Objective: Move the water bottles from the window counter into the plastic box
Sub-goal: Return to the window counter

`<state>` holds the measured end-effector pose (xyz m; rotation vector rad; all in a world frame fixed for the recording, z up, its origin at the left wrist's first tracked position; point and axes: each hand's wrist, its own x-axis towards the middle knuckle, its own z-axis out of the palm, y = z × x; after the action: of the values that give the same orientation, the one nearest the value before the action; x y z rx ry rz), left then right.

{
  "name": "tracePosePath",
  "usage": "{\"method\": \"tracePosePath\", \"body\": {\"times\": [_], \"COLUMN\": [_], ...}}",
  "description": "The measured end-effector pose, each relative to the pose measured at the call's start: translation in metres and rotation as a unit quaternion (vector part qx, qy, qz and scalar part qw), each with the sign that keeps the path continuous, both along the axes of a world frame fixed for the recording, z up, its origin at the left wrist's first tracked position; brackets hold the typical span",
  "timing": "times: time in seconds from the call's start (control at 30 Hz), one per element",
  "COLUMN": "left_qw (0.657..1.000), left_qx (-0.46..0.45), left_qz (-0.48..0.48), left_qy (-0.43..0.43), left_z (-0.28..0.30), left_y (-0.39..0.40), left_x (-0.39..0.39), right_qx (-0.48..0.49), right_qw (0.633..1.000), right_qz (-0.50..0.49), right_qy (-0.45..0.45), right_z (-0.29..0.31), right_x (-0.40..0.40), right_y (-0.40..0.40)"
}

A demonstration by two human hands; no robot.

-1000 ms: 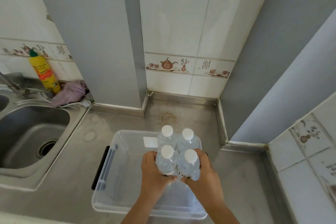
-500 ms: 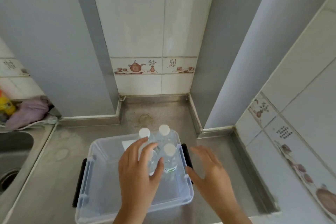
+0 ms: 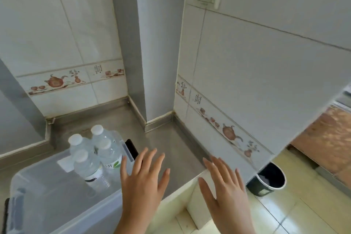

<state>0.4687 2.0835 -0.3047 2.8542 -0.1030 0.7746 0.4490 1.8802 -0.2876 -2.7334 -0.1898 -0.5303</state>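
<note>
Several clear water bottles (image 3: 89, 165) with white caps stand upright together in the right end of a clear plastic box (image 3: 47, 199) on the steel counter. My left hand (image 3: 142, 182) hovers just right of the bottles, over the box's right end, fingers spread and holding nothing. My right hand (image 3: 224, 188) floats past the counter's front right corner, also spread and holding nothing. Neither hand touches a bottle.
The steel counter (image 3: 167, 146) ends at a tiled wall (image 3: 237, 81) on the right and a grey column (image 3: 155, 53) behind. A black handle (image 3: 132, 149) juts from the box's right end. A dark waste bin (image 3: 267, 178) stands on the floor at lower right.
Both hands let go of the bottles and drew back to the right with fingers spread. The view swung right, so the box and bottles now sit at lower left.
</note>
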Motion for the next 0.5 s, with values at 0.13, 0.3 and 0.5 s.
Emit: {"method": "tracePosePath", "body": {"times": [0.13,0.3,0.5], "left_qw": [0.998,0.986,0.96], "left_qx": [-0.002,-0.001,-0.009], "left_qz": [-0.057,-0.157,-0.27], "left_qy": [0.023,0.057,0.075], "left_z": [0.001,0.004,-0.001], "left_y": [-0.05,-0.115,-0.2], "left_x": [-0.03,-0.079,-0.128], "right_qx": [0.011,0.016,0.044], "right_qw": [0.997,0.986,0.965], "right_qz": [-0.082,-0.164,-0.257], "right_qy": [0.008,0.03,0.02], "right_z": [0.0,-0.002,-0.009], "right_x": [-0.057,-0.139,-0.226], "right_y": [-0.046,-0.1,-0.157]}}
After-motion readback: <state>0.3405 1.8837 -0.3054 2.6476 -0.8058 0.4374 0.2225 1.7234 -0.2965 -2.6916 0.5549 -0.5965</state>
